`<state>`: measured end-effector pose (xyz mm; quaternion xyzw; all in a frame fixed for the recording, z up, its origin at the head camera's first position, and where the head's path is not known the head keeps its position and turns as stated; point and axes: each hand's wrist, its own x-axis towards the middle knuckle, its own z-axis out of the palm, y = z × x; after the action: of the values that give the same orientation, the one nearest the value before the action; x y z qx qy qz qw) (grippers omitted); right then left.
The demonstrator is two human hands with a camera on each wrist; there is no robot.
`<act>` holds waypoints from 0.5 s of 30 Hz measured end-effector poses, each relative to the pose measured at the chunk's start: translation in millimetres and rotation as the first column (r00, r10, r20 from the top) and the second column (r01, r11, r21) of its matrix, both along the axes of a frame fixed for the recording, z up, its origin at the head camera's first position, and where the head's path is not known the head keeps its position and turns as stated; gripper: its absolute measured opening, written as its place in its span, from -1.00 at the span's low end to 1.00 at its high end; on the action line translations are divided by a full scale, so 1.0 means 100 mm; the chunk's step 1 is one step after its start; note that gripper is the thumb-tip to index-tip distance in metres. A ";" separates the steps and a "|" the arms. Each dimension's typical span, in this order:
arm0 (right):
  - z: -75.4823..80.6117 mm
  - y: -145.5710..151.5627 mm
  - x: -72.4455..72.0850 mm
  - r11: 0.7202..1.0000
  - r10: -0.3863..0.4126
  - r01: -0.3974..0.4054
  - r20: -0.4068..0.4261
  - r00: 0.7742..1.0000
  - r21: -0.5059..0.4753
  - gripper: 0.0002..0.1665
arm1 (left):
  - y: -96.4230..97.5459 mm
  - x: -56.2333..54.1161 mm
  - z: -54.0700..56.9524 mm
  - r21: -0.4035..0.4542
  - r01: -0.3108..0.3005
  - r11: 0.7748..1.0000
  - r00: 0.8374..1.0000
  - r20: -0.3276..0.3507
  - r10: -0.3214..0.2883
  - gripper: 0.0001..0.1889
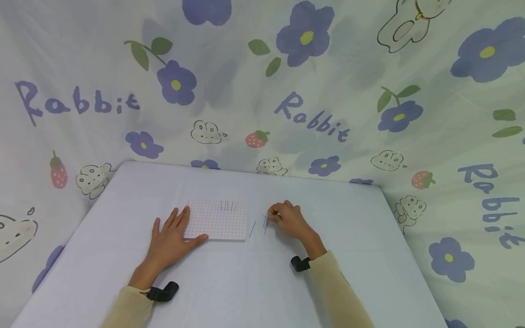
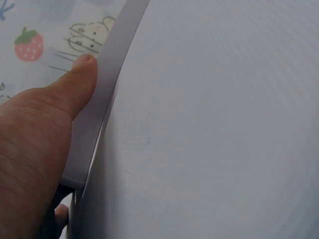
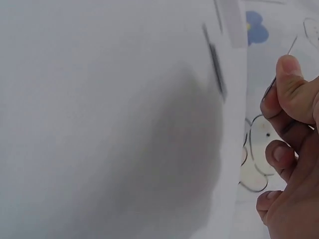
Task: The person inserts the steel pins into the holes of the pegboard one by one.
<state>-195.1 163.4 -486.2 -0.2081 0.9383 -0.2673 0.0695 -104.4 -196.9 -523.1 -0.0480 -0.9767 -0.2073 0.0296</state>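
Note:
A white board with a grid of small holes [image 1: 213,223] lies flat, with several thin needles [image 1: 228,206] standing in its upper right part. My left hand [image 1: 170,239] rests at the board's left side, fingers spread and the thumb along its front edge. In the left wrist view the left thumb [image 2: 82,82] lies over the board's edge [image 2: 107,89]. Right of the board, my right hand [image 1: 289,219] pinches a thin needle [image 3: 293,45] between thumb and forefinger. Beneath the right hand lies a small bunch of loose needles [image 1: 265,224].
A single needle [image 1: 252,229] lies between the board and the bunch. The white tabletop [image 1: 229,282] stretches out in front. Behind it hangs a printed cloth [image 1: 229,91] with flowers and rabbits. Each wrist wears a black camera [image 1: 163,291].

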 end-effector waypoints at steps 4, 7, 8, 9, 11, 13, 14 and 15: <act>0.08 -0.15 0.00 0.997 0.005 -0.006 -0.009 1.000 -0.077 -0.83 | 0.01 0.00 0.02 -0.002 0.000 1.000 1.000 -0.003 0.000 0.20; 0.15 -0.27 0.02 0.989 0.011 -0.014 -0.017 1.000 -0.147 -0.87 | 0.02 0.01 0.04 -0.005 -0.002 1.000 1.000 -0.003 0.002 0.19; 0.17 -0.31 0.02 0.986 0.014 -0.017 -0.020 1.000 -0.168 -0.88 | 0.02 0.01 0.05 -0.005 -0.002 1.000 1.000 -0.003 0.002 0.19; 0.18 -0.35 0.02 0.983 0.018 -0.022 -0.023 1.000 -0.183 -0.88 | 0.02 0.01 0.05 -0.005 -0.003 1.000 1.000 -0.003 0.003 0.19; 0.22 -0.41 0.03 0.978 0.022 -0.027 -0.025 0.999 -0.206 -0.89 | 0.02 0.01 0.05 -0.007 -0.004 1.000 1.000 -0.002 0.004 0.19; 0.24 -0.47 0.03 0.976 0.027 -0.032 -0.028 0.999 -0.214 -0.87 | 0.02 0.01 0.04 -0.009 -0.004 1.000 1.000 -0.005 0.004 0.19; 0.24 -0.49 0.02 0.977 0.026 -0.032 -0.031 0.999 -0.212 -0.87 | 0.02 0.01 0.04 -0.008 -0.004 1.000 1.000 -0.007 0.004 0.20; 0.23 -0.51 0.02 0.977 0.025 -0.032 -0.035 0.999 -0.211 -0.86 | 0.02 0.01 0.03 -0.007 -0.004 1.000 1.000 -0.010 0.004 0.20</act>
<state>-193.3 112.0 -462.8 -0.2322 0.9025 -0.3610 0.0358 -103.2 -194.6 -519.9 -0.0471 -0.9774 -0.2033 0.0347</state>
